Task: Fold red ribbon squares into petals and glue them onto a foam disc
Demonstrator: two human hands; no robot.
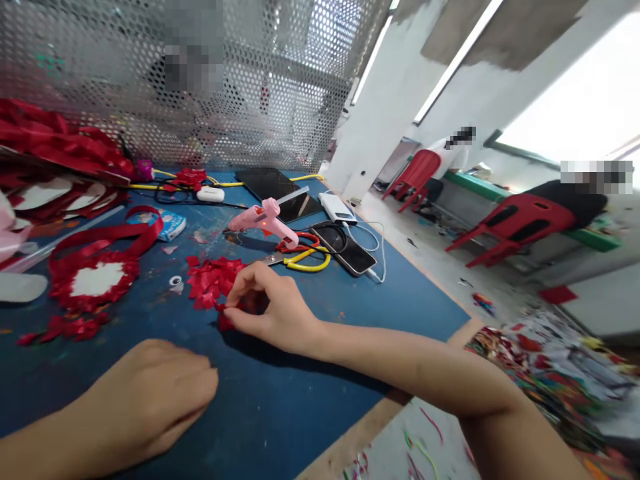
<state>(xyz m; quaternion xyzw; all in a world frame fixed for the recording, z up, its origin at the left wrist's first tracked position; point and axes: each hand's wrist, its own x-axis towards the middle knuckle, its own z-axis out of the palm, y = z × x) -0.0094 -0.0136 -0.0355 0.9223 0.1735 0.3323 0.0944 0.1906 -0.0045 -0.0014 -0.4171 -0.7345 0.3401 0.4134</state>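
Near the middle of the blue table [380, 307], the right hand [283, 310] reaches in beside a cluster of red fabric petals [207, 280], its thumb and forefinger brought together on a small red petal piece [225, 321] at the cluster's near edge. The left hand [155, 393] rests palm down closer to the body, its fingers curled under; whether they hold anything cannot be told.

The petal piece looks light and limp, with a satin-like sheen that may make it a little slippery. It would likely crease under a hard squeeze, so a gentle tip pinch on a folded edge or at the base should suit it best, leaving the loose petals uncrushed.

Just beyond the cluster lie yellow-handled scissors [295, 262], with a pink glue gun [267, 223] behind them and a smartphone [345, 250] to their right. A googly eye [175, 281] sits just left of the petals.
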